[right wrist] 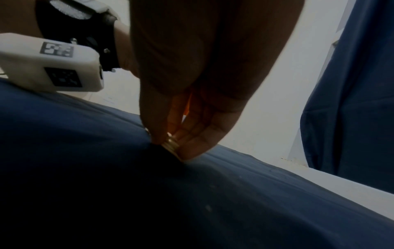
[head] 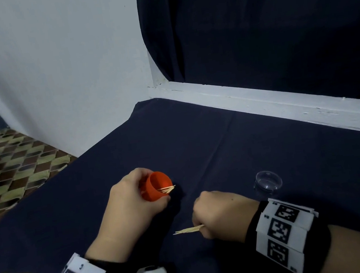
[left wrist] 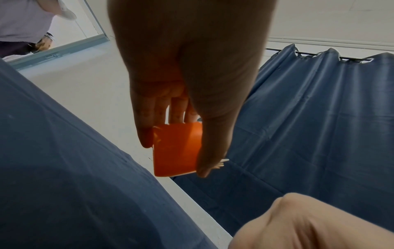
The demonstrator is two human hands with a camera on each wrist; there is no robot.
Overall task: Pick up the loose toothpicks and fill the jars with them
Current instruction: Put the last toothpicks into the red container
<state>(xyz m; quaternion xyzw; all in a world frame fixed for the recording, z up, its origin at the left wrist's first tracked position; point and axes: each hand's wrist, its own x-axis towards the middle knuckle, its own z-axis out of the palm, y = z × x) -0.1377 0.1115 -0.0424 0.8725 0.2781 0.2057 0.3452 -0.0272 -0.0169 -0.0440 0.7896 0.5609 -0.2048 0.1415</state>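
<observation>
Right hand (head: pixel 222 213) pinches a toothpick bundle (head: pixel 188 230) low over the cloth-covered table (head: pixel 257 148), long axis pointing left, while left hand (head: pixel 132 198) grips the tilted orange jar (head: pixel 157 185), mouth facing right, just up-left of the bundle; clear lid (head: pixel 268 180) lies right.

Matt orange plastic jar (head: pixel 157 185), wooden toothpicks (head: pixel 187 230), matt navy cloth (head: pixel 221 142).

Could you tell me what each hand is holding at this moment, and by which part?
Left hand grips the tilted orange plastic jar around its side wall; right hand pinches a bundle of wooden toothpicks at one end.
</observation>
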